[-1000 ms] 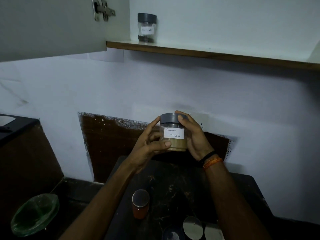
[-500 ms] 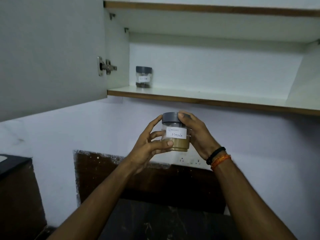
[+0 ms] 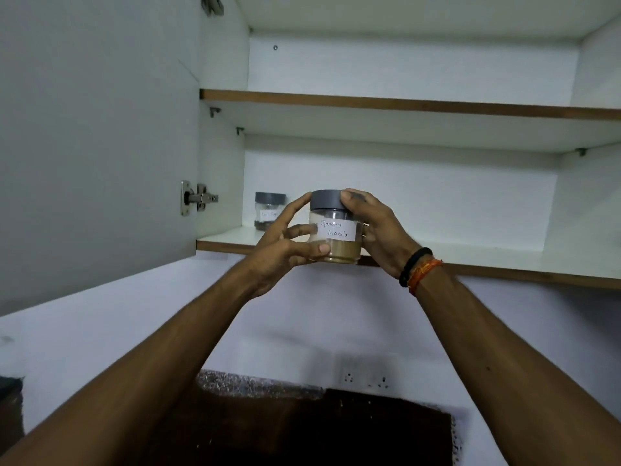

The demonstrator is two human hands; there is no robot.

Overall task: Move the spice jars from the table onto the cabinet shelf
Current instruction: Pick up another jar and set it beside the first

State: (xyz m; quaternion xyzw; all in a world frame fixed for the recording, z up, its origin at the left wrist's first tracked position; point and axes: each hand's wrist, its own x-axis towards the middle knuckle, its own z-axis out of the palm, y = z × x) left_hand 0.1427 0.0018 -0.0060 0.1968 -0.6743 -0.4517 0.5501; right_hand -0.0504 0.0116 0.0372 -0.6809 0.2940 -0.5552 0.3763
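Grey-lidded and labelled Garam Masala, the jar [image 3: 336,227] is being held upright by us at the shelf [image 3: 470,260] edge, left hand [image 3: 285,250] and right hand [image 3: 376,233] clamping its sides. Lifting too low, we risk knocking its base against the shelf lip. Another jar [image 3: 268,210] is sitting behind; its label is unreadable, and the table is out of view.

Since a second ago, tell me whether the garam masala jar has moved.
Yes. The jar, held in both hands, has gone up: it was well below the lower shelf edge and is now level with it, right of the jar already there.
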